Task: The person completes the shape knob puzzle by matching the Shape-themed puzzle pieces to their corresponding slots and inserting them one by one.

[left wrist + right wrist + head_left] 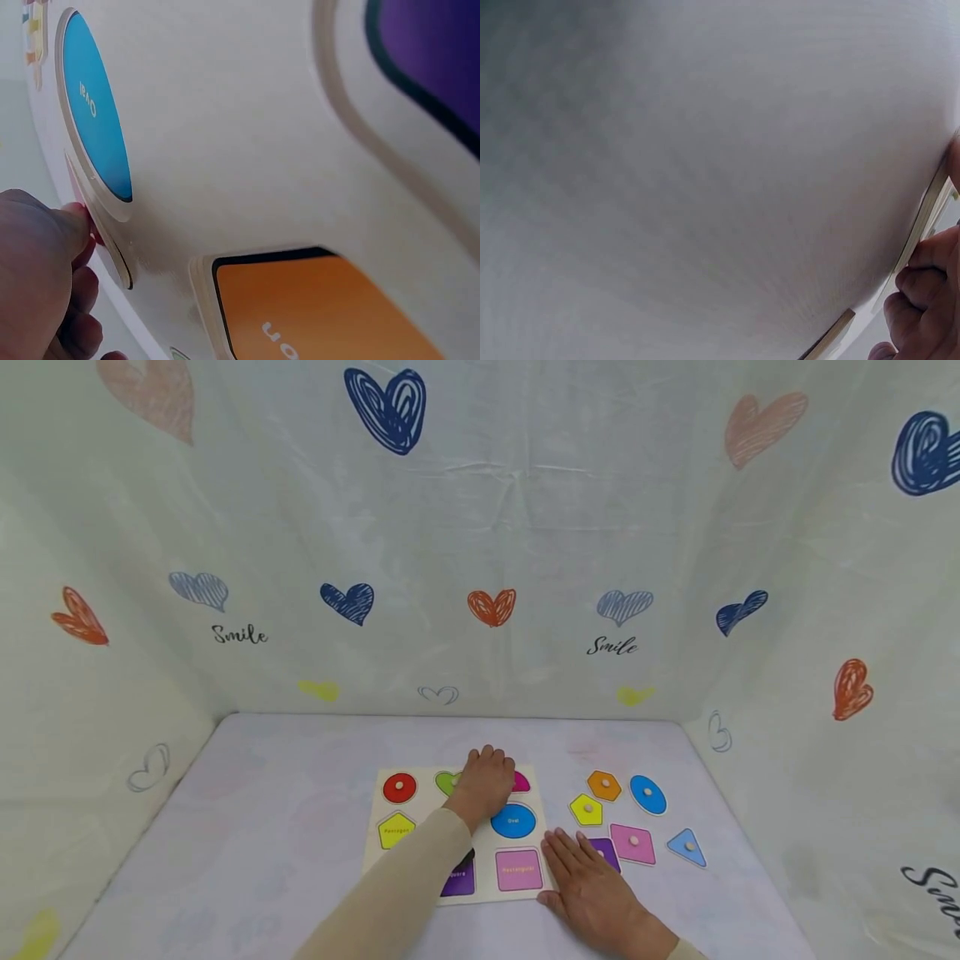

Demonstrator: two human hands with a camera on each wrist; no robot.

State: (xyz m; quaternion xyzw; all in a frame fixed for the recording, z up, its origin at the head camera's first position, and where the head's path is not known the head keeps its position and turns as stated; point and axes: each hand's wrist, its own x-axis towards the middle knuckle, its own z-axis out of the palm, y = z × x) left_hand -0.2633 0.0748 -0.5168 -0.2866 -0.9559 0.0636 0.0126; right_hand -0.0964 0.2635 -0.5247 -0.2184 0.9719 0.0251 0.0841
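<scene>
A white shape-puzzle board [483, 893] lies on the table. At its upper right my left hand [486, 785] pinches the small knob of a magenta puzzle piece [522, 783], whose edge shows a curved outline; the hand hides much of it. The left wrist view shows thumb and fingertips on that knob, close beside the blue oval recess [97, 105]. My right hand [592, 893] lies flat with straight fingers, fingertips at the board's right edge. It partly covers a purple square piece [604, 853].
Right of the board lie loose knobbed pieces: an orange hexagon [603, 786], a blue oval [648, 795], a yellow pentagon [586, 810], a pink rectangle [633, 844] and a blue triangle [687, 847]. A red circle [400, 788] is at the board's upper left. Heart-printed curtains [480, 527] surround the table.
</scene>
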